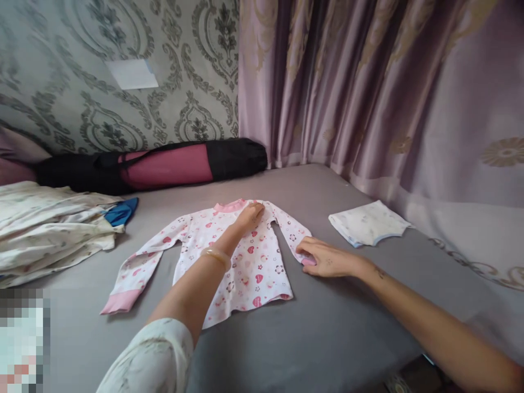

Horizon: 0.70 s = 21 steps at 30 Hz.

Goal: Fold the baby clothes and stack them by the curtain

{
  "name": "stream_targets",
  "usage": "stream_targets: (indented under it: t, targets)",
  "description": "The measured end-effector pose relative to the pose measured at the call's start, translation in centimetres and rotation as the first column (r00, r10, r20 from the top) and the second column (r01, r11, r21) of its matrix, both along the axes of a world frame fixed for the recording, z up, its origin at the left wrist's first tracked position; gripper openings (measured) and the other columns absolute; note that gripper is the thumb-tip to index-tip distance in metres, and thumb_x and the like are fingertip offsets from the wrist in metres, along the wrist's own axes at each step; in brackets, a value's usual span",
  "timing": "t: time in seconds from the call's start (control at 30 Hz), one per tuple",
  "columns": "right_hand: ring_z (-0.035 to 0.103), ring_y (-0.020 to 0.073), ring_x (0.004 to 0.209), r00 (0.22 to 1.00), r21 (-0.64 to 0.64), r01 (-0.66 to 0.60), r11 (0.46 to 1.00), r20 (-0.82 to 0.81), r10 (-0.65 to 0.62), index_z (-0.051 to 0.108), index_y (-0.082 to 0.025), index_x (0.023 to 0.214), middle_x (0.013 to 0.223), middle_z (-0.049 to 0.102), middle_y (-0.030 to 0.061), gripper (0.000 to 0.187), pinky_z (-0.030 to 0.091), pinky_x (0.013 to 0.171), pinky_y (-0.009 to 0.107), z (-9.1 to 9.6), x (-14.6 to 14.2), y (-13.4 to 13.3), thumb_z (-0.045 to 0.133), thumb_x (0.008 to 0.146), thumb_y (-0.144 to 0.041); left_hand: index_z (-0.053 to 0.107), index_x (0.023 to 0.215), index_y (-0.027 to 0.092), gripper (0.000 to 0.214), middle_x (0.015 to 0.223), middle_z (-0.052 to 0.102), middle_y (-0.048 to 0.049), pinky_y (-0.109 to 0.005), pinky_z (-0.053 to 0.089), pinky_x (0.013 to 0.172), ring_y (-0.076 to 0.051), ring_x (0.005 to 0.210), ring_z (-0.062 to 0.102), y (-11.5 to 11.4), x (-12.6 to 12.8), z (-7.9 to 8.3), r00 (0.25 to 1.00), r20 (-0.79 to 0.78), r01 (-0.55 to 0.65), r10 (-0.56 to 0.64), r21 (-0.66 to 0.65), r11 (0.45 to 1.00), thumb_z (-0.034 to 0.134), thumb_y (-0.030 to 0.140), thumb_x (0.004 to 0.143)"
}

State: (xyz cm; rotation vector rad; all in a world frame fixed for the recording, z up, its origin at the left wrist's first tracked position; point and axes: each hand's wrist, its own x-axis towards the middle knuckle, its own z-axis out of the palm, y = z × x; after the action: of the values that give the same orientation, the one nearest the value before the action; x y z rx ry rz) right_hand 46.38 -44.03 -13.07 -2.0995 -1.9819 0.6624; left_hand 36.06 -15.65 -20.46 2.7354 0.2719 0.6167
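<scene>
A small white long-sleeved shirt (254, 267) with pink hearts and pink cuffs lies spread flat on the grey bed sheet (327, 327). My left hand (250, 214) reaches across it and presses near the pink collar, by the right shoulder, fingers laid flat. A pale bangle sits on that wrist. My right hand (323, 257) rests on the end of the shirt's right sleeve, fingers closed around the pink cuff. The left sleeve stretches out toward the lower left.
A folded white garment (367, 222) lies to the right. A pile of pale floral clothes (49, 229) and a blue item (121, 210) sit at left. A black and pink rolled bag (164, 164) lies along the wall. Purple curtains (388, 98) hang at right.
</scene>
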Motion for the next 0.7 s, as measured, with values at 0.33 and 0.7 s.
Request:
stream_targets:
  t: [0.33, 0.7]
  targets:
    - [0.055, 0.0141, 0.063, 0.901, 0.127, 0.431, 0.893, -0.12, -0.417, 0.063, -0.016, 0.078, 0.068, 0.062, 0.0009, 0.012, 0.037, 0.055, 0.022, 1.6, 7.9, 3.8, 0.052, 0.078, -0.021, 0.054, 0.12, 0.016, 0.033, 0.124, 0.057, -0.0146, -0.043, 0.041, 0.104, -0.025, 0.118, 0.052, -1.0, 0.7, -2.1, 0.994, 0.041, -0.1, 0.1, -0.004, 0.995, 0.04, 0.027, 0.093]
    - [0.058, 0.0151, 0.063, 0.661, 0.192, 0.747, 0.637, -0.109, -0.742, 0.066, -0.014, 0.096, 0.086, 0.069, 0.0097, 0.016, 0.042, 0.052, 0.024, -0.5, 18.9, 6.9, 0.061, 0.084, -0.023, 0.039, 0.144, 0.024, 0.057, 0.151, 0.038, -0.0038, -0.05, 0.025, 0.113, -0.032, 0.139, 0.028, -2.4, 0.4, -0.9, 0.961, -0.194, -0.185, 0.196, 0.072, 0.98, 0.026, 0.053, 0.096]
